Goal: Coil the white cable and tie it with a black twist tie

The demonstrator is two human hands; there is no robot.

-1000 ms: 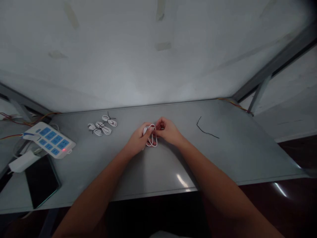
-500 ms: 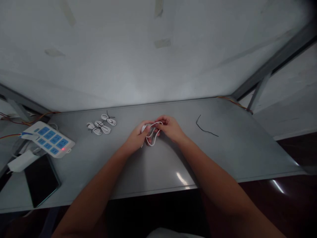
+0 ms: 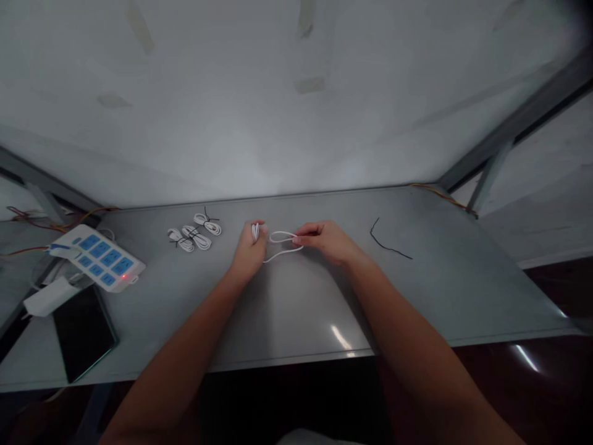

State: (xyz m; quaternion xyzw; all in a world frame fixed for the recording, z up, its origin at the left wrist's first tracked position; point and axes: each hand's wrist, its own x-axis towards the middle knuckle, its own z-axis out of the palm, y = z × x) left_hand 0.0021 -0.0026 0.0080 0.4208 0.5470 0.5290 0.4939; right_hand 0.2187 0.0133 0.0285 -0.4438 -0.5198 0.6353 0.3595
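My left hand (image 3: 250, 248) is closed round a gathered part of a white cable (image 3: 283, 253), whose folded strands show above the thumb. A loose length of it runs across to my right hand (image 3: 320, 240), which pinches the cable between thumb and fingertips. One loop of the cable stands out to the left of those fingertips. Both hands are over the middle of the table, a short way apart. To their left lie several coiled white cables (image 3: 198, 237), each bound with a black twist tie. A loose black twist tie (image 3: 388, 247) lies to the right, bent in the middle.
At the left of the grey table (image 3: 306, 315) is a white power strip (image 3: 104, 256) with blue sockets and a red light. A white adapter (image 3: 52, 296) and a dark tablet-like device (image 3: 84, 334) lie nearer me. A pale wall (image 3: 222, 123) rises behind the table.
My hands have moved apart, drawing a length of white cable out between them. The left hand has turned more upright around its bundle. The whole view has shifted slightly.
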